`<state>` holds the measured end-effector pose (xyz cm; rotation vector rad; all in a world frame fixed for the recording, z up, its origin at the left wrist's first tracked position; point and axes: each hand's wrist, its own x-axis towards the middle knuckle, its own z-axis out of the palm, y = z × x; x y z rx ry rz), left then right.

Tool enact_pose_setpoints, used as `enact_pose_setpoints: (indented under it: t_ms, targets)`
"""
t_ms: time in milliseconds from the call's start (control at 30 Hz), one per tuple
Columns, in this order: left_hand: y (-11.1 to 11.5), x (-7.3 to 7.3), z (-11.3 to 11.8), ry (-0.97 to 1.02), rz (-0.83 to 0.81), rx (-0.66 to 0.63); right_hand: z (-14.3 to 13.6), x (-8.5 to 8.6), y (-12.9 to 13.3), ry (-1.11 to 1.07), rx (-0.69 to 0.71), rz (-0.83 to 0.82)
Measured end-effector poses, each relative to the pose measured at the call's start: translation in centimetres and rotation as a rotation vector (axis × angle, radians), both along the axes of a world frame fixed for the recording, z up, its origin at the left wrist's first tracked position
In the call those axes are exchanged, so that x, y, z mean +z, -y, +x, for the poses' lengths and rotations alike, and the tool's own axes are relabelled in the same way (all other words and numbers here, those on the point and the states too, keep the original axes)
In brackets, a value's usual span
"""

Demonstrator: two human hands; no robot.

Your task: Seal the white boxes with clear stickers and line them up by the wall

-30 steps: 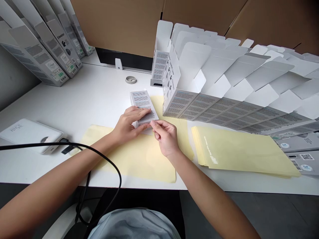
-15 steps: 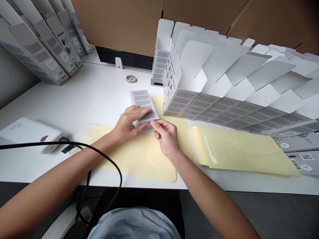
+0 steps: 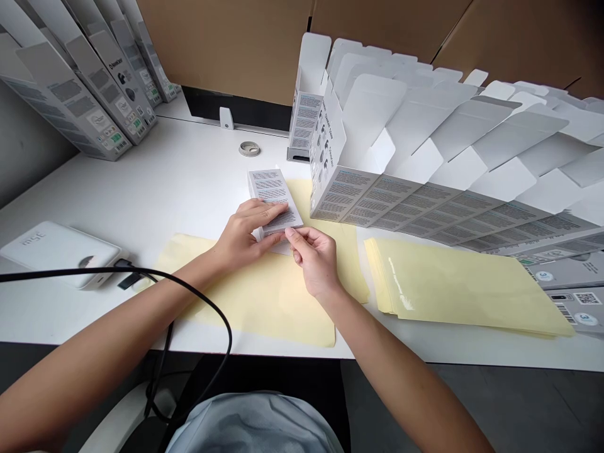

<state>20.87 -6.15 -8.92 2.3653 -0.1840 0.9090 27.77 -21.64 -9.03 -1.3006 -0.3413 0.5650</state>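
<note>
A small grey-white printed carton [image 3: 272, 186] lies on the table in front of me, its text side up. My left hand [image 3: 249, 229] grips it, fingers across the top and thumb along the near end. At the carton's near right corner, my right hand [image 3: 312, 253] is closed, thumb and fingertips pinched together at the edge. What exactly sits in that pinch is hidden. Beneath both hands lie pale yellow sheets [image 3: 283, 308].
A row of open-topped cartons [image 3: 391, 195] stands at the right. Nearer lies a stack of yellow sheets [image 3: 472, 286]. At the left are a white power bank [image 3: 61, 251] with a black cable [image 3: 202, 292], and more upright cartons [image 3: 89, 107]. A grey ring [image 3: 249, 148] lies at the back.
The view has shifted very slightly. Both hands and the carton hold the same position.
</note>
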Motion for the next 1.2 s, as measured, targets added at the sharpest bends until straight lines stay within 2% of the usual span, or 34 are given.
enact_pose_setpoints:
  t_ms: [167,267,500,633,667,733,833,1067,1200]
  targets:
    - [-0.1,0.0,-0.1,-0.028,-0.003,0.013,-0.2,0.1,-0.1,0.020,-0.025,-0.035]
    - [-0.1,0.0,-0.1,-0.018,0.011,-0.001,-0.4,0.1,-0.1,0.112,-0.053,-0.067]
    - [-0.5,0.0,0.0,-0.033,0.019,-0.021,0.4,0.2,0.3,0.446,-0.097,-0.305]
    - [-0.7,0.1,0.0,-0.002,0.059,-0.051,1.7,0.7,1.0,0.828,-0.217,-0.470]
    - [-0.8,0.0,0.0,0.009,0.072,-0.059,2.0,0.8,1.1,0.921,-0.207,-0.473]
    - [-0.9,0.0,0.0,0.035,0.091,-0.070,2.5,1.2,1.2,1.060,-0.094,-0.432]
    - [-0.9,-0.2,0.1,0.059,0.089,-0.065,3.0,1.6,1.0,1.170,0.053,-0.350]
    - [-0.7,-0.4,0.3,0.023,0.060,-0.027,3.6,0.9,0.0,1.108,-0.001,-0.281]
    - [-0.8,-0.4,0.3,0.033,0.041,-0.044,4.1,0.3,0.0,1.056,0.031,-0.205]
